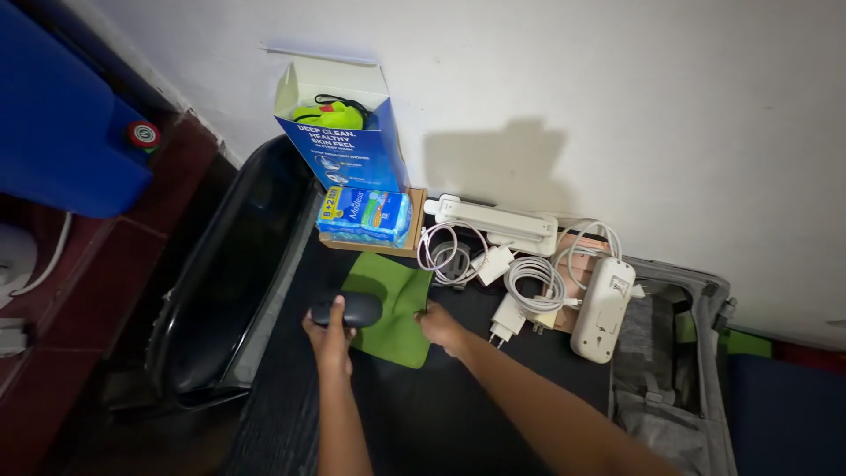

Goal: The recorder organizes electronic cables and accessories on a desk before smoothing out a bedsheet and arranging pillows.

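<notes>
My left hand (330,335) grips a small dark oval case (347,309) and holds it over the left edge of a green cloth (396,304). That cloth lies flat on a dark surface (423,405). My right hand (441,326) rests at the cloth's right edge, fingers touching it. Just right of that hand lie white chargers with coiled cables (520,295).
A blue open box (348,137) with a yellow-green item stands by the white wall. A light blue packet (366,214) sits in a small cardboard tray. A white lamp-like bar (498,222), a white power strip (604,308), a grey open bag (670,370) and a dark suitcase shell (229,282) lie around.
</notes>
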